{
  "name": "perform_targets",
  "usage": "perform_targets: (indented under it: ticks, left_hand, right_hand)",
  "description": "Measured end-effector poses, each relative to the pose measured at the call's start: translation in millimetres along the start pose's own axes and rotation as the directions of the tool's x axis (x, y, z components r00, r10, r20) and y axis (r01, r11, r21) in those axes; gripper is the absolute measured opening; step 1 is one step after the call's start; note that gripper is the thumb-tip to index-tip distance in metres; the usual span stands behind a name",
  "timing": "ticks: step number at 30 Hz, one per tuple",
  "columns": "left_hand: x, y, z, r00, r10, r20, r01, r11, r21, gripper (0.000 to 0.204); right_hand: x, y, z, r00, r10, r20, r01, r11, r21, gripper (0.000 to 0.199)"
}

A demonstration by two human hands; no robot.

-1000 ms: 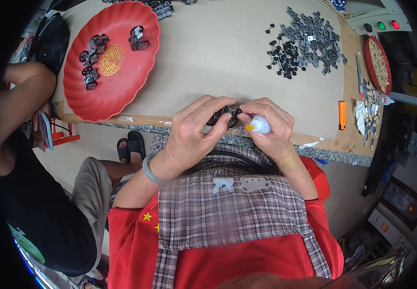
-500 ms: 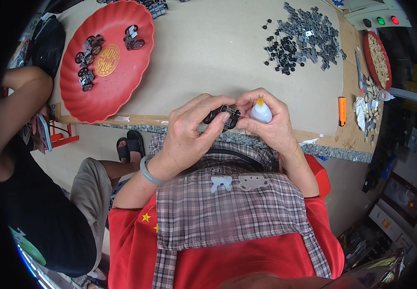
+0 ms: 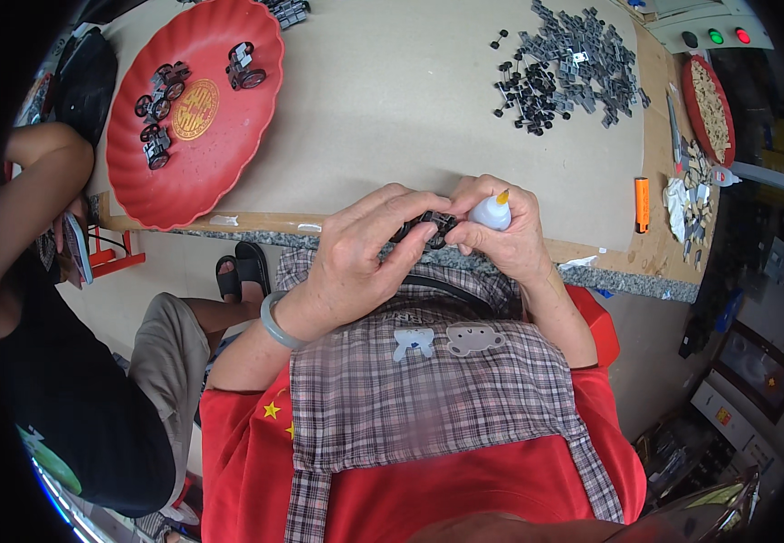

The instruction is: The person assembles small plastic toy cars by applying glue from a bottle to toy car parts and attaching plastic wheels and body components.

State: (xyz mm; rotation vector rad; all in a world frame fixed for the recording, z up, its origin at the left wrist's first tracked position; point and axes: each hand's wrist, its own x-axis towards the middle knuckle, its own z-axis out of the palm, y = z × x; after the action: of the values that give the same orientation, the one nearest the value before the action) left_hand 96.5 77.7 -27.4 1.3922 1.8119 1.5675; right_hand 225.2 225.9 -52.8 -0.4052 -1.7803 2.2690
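My left hand (image 3: 351, 244) pinches a small dark toy vehicle (image 3: 437, 228) with black wheels, between thumb and fingers, just above the table's near edge. In my right hand (image 3: 523, 237) is a white squeeze bottle (image 3: 492, 214) with a yellow nozzle, its tip pointing up and away from me. The right thumb and fingertips also meet the vehicle's right end. My fingers cover much of the vehicle, so its underside is hidden.
A scalloped red plate (image 3: 229, 149) at the left holds several similar wheeled toys (image 3: 158, 101). Grey plastic parts (image 3: 587, 77) and black wheel axles (image 3: 530, 98) lie heaped far right. An orange stick-like object (image 3: 642, 206) rests nearer. Another person (image 3: 93, 380) sits at my left.
The vehicle has been turned slightly in my fingers and shows less of its wheels. The bottle's nozzle now leans more to the right. Both hands keep their hold.
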Motion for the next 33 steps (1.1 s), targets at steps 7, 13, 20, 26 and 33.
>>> perform_targets:
  ticks: [7,13,20,26,33]
  left_hand:
    - [-0.6,0.8,0.1,1.0,0.018,0.003,-0.018,1.0,0.014,0.024]
    - [-3.2,1.0,3.2,0.997,0.081,-0.002,-0.08,0.996,0.042,0.023]
    - [-2.7,2.4,2.0,0.999,0.047,-0.003,-0.047,0.999,0.002,0.02]
    - [-2.6,2.7,-0.5,0.998,-0.02,0.056,0.024,0.997,-0.076,0.017]
    - [-10.7,-0.6,6.7,0.972,-0.234,0.0,0.227,0.947,-0.229,0.018]
  right_hand:
    - [1.4,-0.8,-1.8,1.0,0.002,0.022,-0.002,1.0,0.012,0.021]
    - [-1.6,-2.4,-4.3,0.995,0.09,0.041,-0.094,0.989,0.115,0.017]
    - [0.5,-5.2,-7.0,0.983,0.167,0.074,-0.176,0.974,0.14,0.018]
    - [3.4,-7.1,-10.3,0.973,0.189,0.131,-0.208,0.966,0.151,0.017]
    - [5.0,-9.6,-4.0,0.975,0.216,0.056,-0.223,0.958,0.181,0.019]
